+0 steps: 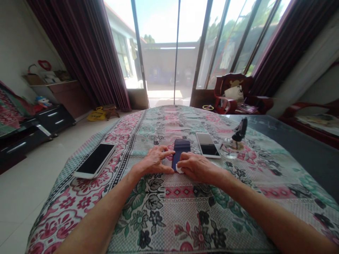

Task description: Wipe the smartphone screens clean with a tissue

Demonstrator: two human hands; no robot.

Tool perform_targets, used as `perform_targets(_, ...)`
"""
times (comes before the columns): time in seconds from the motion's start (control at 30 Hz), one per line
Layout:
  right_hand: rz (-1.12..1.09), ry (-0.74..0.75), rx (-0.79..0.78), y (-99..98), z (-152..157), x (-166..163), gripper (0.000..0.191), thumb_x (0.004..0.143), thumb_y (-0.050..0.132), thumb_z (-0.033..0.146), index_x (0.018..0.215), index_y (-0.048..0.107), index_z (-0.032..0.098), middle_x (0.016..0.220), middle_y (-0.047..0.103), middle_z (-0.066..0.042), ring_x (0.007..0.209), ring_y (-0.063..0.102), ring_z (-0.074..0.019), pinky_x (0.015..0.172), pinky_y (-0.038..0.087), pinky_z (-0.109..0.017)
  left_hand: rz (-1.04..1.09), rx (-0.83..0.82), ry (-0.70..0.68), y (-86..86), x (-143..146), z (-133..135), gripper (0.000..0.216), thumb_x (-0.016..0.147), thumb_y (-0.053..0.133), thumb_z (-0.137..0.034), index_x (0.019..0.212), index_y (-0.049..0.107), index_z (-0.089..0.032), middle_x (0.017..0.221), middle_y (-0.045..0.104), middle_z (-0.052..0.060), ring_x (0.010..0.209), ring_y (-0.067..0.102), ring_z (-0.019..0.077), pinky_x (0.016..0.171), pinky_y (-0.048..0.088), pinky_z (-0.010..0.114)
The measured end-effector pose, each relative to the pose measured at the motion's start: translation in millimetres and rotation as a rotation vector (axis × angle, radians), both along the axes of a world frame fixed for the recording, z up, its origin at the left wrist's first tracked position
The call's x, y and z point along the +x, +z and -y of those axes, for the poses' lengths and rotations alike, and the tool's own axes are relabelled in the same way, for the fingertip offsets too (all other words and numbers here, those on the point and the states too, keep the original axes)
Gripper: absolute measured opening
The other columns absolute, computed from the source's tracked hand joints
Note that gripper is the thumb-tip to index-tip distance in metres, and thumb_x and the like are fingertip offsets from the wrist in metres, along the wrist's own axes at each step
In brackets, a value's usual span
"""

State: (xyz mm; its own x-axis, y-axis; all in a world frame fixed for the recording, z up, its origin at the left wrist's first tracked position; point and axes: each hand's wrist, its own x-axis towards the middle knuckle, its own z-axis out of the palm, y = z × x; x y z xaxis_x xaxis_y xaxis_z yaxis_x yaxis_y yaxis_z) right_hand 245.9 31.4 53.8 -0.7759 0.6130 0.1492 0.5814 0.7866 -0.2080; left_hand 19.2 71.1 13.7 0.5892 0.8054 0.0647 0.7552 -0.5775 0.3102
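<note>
A dark blue smartphone point(182, 145) lies on the patterned tablecloth point(182, 208) between my hands. My left hand point(153, 160) is open, its spread fingers and thumb touching the phone's left edge. Bent fingers of my right hand point(197, 167) press a small white wipe point(179, 169) onto the lower part of the screen; whether it is cloth or paper I cannot tell. To the right rests a white smartphone point(208, 145), screen partly reflecting the light. Beside it stands a clear spray bottle point(231, 148) with a black head. A white tablet point(94, 160) lies further left, its screen dark.
The cloth-covered table reaches toward a glass door. A dark tabletop point(280, 134) adjoins on the right, with a carved wooden chair point(233, 95) behind it. At the left are a black drawer cabinet point(55, 120) and a yellow bag point(96, 114) on the floor.
</note>
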Motion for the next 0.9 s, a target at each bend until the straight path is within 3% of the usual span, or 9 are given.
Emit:
perform_targets(0.27, 0.108, -0.040, -0.167, 19.6, -8, 28, 0.018, 0.081, 0.051, 0.011, 0.072, 0.065, 0.019, 0.075, 0.053, -0.002, 0.063, 0.045, -0.0095, 0.060, 0.031, -0.025, -0.004, -0.010, -0.008, 2.7, 0, 3, 0.075, 0.067, 0.064, -0.068, 0.134, 0.043, -0.040, 0.132, 0.044, 0.001, 0.118, 0.040, 0.0286, 0.102, 0.034, 0.042)
perform_targets(0.43, 0.035, -0.080, -0.024, -0.3, -3, 8, 0.023, 0.091, 0.044, 0.019, 0.081, 0.065, 0.018, 0.082, 0.053, -0.004, 0.069, 0.045, -0.0116, 0.063, 0.031, -0.026, 0.010, -0.005, -0.006, 2.2, 0, 2, 0.075, 0.066, 0.066, -0.066, 0.132, 0.044, -0.040, 0.130, 0.044, 0.002, 0.117, 0.041, 0.0283, 0.102, 0.035, 0.043)
perform_targets(0.6, -0.015, -0.072, 0.048, -15.8, 1, -14, 0.024, 0.092, 0.042, 0.020, 0.089, 0.066, 0.018, 0.092, 0.056, -0.006, 0.079, 0.046, -0.0141, 0.069, 0.033, -0.027, 0.006, 0.005, 0.000, -0.4, 0, 1, 0.074, 0.066, 0.067, -0.064, 0.132, 0.045, -0.040, 0.131, 0.044, 0.001, 0.117, 0.041, 0.0280, 0.102, 0.034, 0.044)
perform_targets(0.9, 0.135, -0.127, -0.041, 11.1, 0, 7, 0.021, 0.085, 0.049, 0.014, 0.069, 0.062, 0.017, 0.080, 0.056, -0.004, 0.067, 0.044, -0.0107, 0.060, 0.028, -0.026, 0.010, 0.008, 0.000, -0.5, -1, 2, 0.075, 0.066, 0.067, -0.066, 0.132, 0.044, -0.041, 0.132, 0.044, 0.001, 0.117, 0.041, 0.0285, 0.101, 0.035, 0.044)
